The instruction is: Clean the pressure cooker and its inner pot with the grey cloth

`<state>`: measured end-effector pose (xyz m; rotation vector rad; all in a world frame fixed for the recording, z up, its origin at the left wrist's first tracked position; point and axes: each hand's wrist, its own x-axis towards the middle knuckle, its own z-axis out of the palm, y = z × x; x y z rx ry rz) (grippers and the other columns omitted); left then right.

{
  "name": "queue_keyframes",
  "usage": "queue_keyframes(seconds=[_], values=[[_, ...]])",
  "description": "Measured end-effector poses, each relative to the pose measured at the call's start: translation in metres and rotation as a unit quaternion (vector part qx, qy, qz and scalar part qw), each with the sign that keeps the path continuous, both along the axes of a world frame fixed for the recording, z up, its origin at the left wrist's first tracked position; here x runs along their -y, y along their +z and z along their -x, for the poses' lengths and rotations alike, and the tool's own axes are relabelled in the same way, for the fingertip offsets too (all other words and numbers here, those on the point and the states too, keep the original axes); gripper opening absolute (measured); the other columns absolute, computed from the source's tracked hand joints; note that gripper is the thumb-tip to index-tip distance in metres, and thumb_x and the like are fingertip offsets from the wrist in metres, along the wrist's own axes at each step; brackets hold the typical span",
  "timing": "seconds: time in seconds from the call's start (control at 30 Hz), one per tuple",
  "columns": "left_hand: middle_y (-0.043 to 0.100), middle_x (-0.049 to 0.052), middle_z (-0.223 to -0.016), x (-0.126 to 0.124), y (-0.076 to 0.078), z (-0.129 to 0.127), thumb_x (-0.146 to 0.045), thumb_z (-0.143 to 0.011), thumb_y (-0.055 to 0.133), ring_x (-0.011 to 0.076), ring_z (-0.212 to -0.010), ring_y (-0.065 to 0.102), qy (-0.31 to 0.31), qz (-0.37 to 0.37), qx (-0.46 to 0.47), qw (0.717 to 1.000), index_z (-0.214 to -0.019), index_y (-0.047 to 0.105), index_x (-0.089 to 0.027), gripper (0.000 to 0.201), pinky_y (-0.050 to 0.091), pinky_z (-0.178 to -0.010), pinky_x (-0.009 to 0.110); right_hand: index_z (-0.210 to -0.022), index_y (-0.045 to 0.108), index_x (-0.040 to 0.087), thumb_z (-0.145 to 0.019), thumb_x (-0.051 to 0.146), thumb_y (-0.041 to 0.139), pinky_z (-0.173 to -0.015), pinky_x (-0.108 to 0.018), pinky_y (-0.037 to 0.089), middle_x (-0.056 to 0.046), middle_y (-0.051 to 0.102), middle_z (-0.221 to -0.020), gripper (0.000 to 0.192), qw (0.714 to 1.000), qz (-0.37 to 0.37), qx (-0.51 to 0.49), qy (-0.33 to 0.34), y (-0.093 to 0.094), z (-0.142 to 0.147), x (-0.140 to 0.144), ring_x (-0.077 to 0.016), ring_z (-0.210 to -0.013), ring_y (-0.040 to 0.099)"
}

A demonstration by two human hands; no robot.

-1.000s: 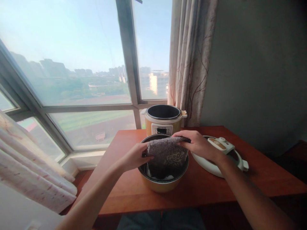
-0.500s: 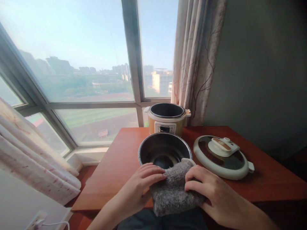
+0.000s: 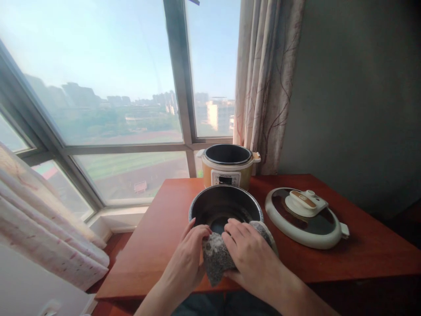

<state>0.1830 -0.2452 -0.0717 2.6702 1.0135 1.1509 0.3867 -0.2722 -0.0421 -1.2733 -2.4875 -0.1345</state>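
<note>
fuzzy grey cloth (image 3: 215, 259), glossy metal pot (image 3: 225, 206), polished wood table (image 3: 164, 237)

Table (image 3: 164, 245): below the window (image 3: 98, 87), wall to its right.
Cooker (image 3: 228, 166): on the table's far edge, by the curtain (image 3: 263, 83).
Pot (image 3: 225, 207): on the table, just before the cooker.
Lid (image 3: 307, 217): on the table, right of the pot.
Cloth (image 3: 215, 258): at the pot's near rim, between left hand (image 3: 187, 259) and right hand (image 3: 251, 256).

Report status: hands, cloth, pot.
Both hands, left and right, clutching grey cloth at pot near rim. Lid off, right of pot.
</note>
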Motion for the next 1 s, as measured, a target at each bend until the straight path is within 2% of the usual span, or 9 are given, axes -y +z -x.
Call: queue_keyframes(seconds=[0.1, 0.17, 0.3, 0.47, 0.57, 0.7, 0.83, 1.0], values=[[0.062, 0.011, -0.115, 0.005, -0.004, -0.001, -0.007, -0.066, 0.05, 0.0254, -0.113, 0.06, -0.001, 0.014, -0.008, 1.0, -0.121, 0.042, -0.019, 0.058, 0.038, -0.112, 0.055, -0.103, 0.059, 0.017, -0.076, 0.04, 0.077, -0.08, -0.039, 0.046, -0.01, 0.067, -0.102, 0.039, 0.997, 0.065, 0.036, 0.012, 0.011, 0.004, -0.007, -0.0288, -0.092, 0.063], [0.062, 0.011, -0.114, 0.006, -0.005, -0.002, -0.005, -0.062, 0.049, 0.0257, -0.11, 0.06, 0.012, 0.019, -0.018, 1.0, -0.122, 0.042, -0.019, 0.062, 0.038, -0.112, 0.056, -0.097, 0.058, 0.019, -0.078, 0.04, 0.074, -0.072, -0.035, 0.044, -0.006, 0.067, -0.091, 0.033, 0.994, 0.103, 0.041, 0.014, 0.014, 0.003, -0.009, -0.0251, -0.081, 0.063], [0.063, 0.005, -0.093, -0.002, -0.011, -0.004, -0.005, -0.066, 0.05, 0.0226, -0.09, 0.062, 0.042, -0.032, -0.049, 0.997, -0.11, 0.048, -0.02, 0.047, 0.044, -0.107, 0.053, -0.094, 0.058, 0.019, -0.078, 0.047, 0.074, -0.071, -0.032, 0.04, -0.005, 0.068, -0.091, 0.036, 0.993, 0.109, 0.047, 0.017, 0.01, -0.006, -0.013, -0.0243, -0.083, 0.064], [0.057, 0.002, -0.08, -0.005, -0.015, -0.008, -0.003, -0.08, 0.041, 0.0197, -0.084, 0.058, 0.069, -0.091, -0.045, 0.992, -0.095, 0.052, -0.021, 0.026, 0.044, -0.108, 0.051, -0.093, 0.06, 0.02, -0.077, 0.051, 0.075, -0.073, -0.031, 0.04, -0.003, 0.069, -0.093, 0.039, 0.988, 0.121, 0.049, 0.086, 0.005, -0.038, -0.027, -0.0234, -0.087, 0.064], [0.052, 0.0, -0.076, -0.003, -0.014, -0.009, -0.004, -0.086, 0.038, 0.0176, -0.081, 0.055, 0.073, -0.095, -0.052, 0.991, -0.079, 0.048, -0.022, 0.022, 0.046, -0.108, 0.049, -0.097, 0.062, 0.019, -0.078, 0.042, 0.076, -0.081, -0.032, 0.041, -0.005, 0.068, -0.095, 0.033, 0.984, 0.124, 0.02, 0.123, 0.003, -0.068, -0.039, -0.0232, -0.093, 0.063], [0.054, 0.001, -0.079, -0.003, -0.015, -0.006, -0.004, -0.087, 0.037, 0.017, -0.083, 0.056, 0.073, -0.097, -0.053, 0.991, -0.077, 0.049, -0.021, 0.024, 0.047, -0.107, 0.048, -0.105, 0.063, 0.018, -0.077, 0.029, 0.077, -0.089, -0.035, 0.041, -0.007, 0.067, -0.103, 0.034, 0.985, 0.111, -0.012, 0.136, -0.001, -0.092, -0.048, -0.0234, -0.101, 0.059], [0.058, 0.003, -0.082, -0.005, -0.014, -0.003, -0.004, -0.087, 0.037, 0.017, -0.087, 0.058, 0.067, -0.095, -0.035, 0.993, -0.08, 0.053, -0.021, 0.024, 0.046, -0.109, 0.048, -0.102, 0.063, 0.019, -0.074, 0.029, 0.078, -0.088, -0.037, 0.04, -0.007, 0.067, -0.101, 0.033, 0.99, 0.088, -0.017, 0.108, -0.005, -0.086, -0.038, -0.0245, -0.1, 0.057], [0.064, 0.002, -0.083, 0.006, -0.004, -0.009, -0.005, -0.089, 0.04, 0.0182, -0.104, 0.061, 0.017, -0.084, -0.038, 0.996, -0.084, 0.058, -0.02, 0.024, 0.035, -0.117, 0.05, -0.087, 0.061, 0.019, -0.077, 0.046, 0.075, -0.077, -0.035, 0.035, -0.004, 0.065, -0.087, 0.031, 0.997, 0.056, -0.029, 0.039, -0.009, -0.053, -0.01, -0.0231, -0.085, 0.056]])
